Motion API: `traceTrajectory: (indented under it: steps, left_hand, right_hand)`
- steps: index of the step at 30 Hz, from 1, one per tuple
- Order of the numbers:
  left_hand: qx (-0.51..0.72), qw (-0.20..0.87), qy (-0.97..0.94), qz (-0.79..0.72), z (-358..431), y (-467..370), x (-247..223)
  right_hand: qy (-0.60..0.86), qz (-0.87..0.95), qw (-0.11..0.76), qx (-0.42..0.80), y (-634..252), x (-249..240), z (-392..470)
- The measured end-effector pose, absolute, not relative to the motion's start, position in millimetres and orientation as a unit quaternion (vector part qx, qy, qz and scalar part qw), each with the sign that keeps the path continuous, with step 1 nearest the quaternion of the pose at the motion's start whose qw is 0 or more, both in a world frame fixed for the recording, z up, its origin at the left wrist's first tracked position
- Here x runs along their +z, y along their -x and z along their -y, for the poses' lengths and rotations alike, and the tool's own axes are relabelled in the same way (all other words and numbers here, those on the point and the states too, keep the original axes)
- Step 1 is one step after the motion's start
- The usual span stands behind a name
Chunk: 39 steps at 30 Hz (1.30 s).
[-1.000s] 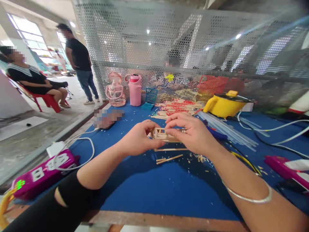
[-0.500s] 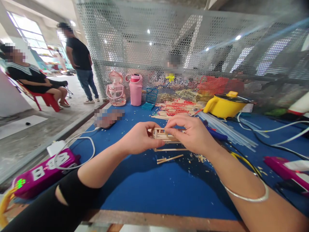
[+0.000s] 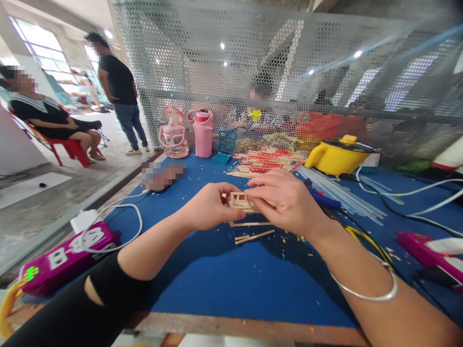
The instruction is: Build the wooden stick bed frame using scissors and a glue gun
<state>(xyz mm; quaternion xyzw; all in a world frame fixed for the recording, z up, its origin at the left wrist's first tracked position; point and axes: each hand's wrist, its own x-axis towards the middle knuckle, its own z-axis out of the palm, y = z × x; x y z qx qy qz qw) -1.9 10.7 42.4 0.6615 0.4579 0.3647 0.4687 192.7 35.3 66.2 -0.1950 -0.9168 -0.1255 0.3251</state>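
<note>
Read the table as a clock, twelve at the far side and the stick frame at its centre. A perforated metal screen (image 3: 202, 58) runs right across twelve o'clock, behind the blue-topped table (image 3: 231, 284). At two o'clock sits a yellow electric pot (image 3: 336, 161); the magenta power strip (image 3: 68, 260) lies at eight, a white cable beside it. A pink bottle (image 3: 203, 137) stands at eleven, and a heap of red-marked sticks (image 3: 265, 161) lies at one.

From nine o'clock the left hand (image 3: 211, 207) is closed round the near end of the small wooden stick frame (image 3: 238, 202), thumb in front. From three, the right hand (image 3: 284, 202) bends over the other end, thumb and forefinger nearly together against it; I can't tell whether they grip anything. Loose sticks (image 3: 256, 236) lie at five.
</note>
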Motion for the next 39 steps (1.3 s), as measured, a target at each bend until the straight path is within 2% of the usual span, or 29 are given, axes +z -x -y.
traceTrajectory:
  steps: [14, 19, 25, 30, 35, 36, 39]
  left_hand:
    - [0.373, 0.466, -0.664, -0.449, -12.9, -0.2, 36.5]
    - [0.385, 0.381, -0.709, -0.452, -14.3, -0.3, 34.6]
    - [0.378, 0.226, -0.79, -0.427, -38.4, 12.3, 11.5]
    - [0.352, 0.193, -0.807, -0.433, -42.0, 24.1, 1.9]
    - [0.454, 0.115, -0.722, -0.509, 5.4, -3.8, 14.8]
    - [0.44, 0.158, -0.723, -0.508, 16.8, -15.1, 15.1]
    - [0.356, 0.399, -0.716, -0.45, 42.5, -48.5, 10.3]
  right_hand:
    - [0.182, 0.924, 0.316, -0.114, -194.2, 61.1, -36.0]
    - [0.211, 0.912, 0.34, -0.085, -192.2, 55.3, -37.9]
    - [0.304, 0.845, 0.439, 0.019, -196.1, 56.2, -45.4]
    - [0.45, 0.802, 0.376, 0.113, -212.0, 61.8, -38.1]
    - [0.506, 0.729, 0.388, 0.247, -238.9, 41.6, 10.4]
    - [0.505, 0.71, 0.401, 0.282, -241.8, 34.2, 21.9]
    - [0.489, 0.677, 0.43, 0.343, -243.1, 13.4, 50.0]
